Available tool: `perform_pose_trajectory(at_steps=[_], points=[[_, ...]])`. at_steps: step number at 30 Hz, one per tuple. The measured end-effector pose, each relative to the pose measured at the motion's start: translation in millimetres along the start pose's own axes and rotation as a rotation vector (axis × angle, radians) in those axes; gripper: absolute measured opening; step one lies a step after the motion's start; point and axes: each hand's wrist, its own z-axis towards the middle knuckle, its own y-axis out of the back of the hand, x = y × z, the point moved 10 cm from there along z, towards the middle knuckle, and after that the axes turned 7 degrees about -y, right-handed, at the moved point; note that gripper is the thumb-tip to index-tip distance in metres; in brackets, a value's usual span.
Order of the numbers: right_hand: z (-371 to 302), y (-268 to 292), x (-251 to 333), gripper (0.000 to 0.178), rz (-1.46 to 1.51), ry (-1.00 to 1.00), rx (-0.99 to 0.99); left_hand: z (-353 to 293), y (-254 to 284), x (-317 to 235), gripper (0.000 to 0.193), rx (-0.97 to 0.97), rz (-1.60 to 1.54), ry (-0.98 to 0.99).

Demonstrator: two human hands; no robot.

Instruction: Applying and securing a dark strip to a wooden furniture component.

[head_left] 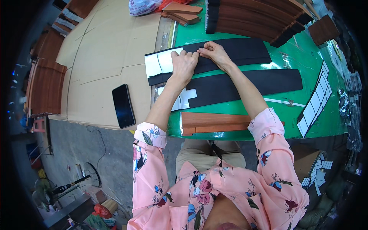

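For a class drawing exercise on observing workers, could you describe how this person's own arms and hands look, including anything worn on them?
The left hand and right hand show no gloves. Both forearms are bare below loose pink fabric sleeves, folded back into wide cuffs and printed with dark green leaves and blue and maroon flowers.

Lettering and labels: none legible from where I stand. On the far side of the counter (191, 37), a pale plastic bag (142, 7) bears coloured print, too small and creased to read. The white patches (165, 62) on the black strips (247, 51) appear plain; the phone (124, 105), at left, presents a dark screen.
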Motion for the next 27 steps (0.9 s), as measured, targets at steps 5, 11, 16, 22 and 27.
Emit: perform_pose_trajectory(at_steps=[5, 11, 16, 22, 27], points=[[2, -3, -2, 0.016, -0.042, -0.033, 0.03, -12, 4, 10, 0.028, -0.063, 0.117, -0.054], [-2, 2, 0, 0.021, 0.02, -0.029, 0.002, -69, 14, 77, 0.033, -0.201, -0.969, 0.604], [-14, -3, 13, 0.026, 0.05, -0.034, 0.025, -124, 55, 59, 0.037, -0.343, -1.416, 0.733], [-99, -81, 58, 0.028, -0.221, -0.062, 0.244, -153, 120, 27, 0.066, -0.567, -1.314, 0.622], [-203, -131, 53, 0.023, -0.378, -0.003, 0.584, -148, 159, -25, 0.086, -0.57, -1.073, 0.315]])
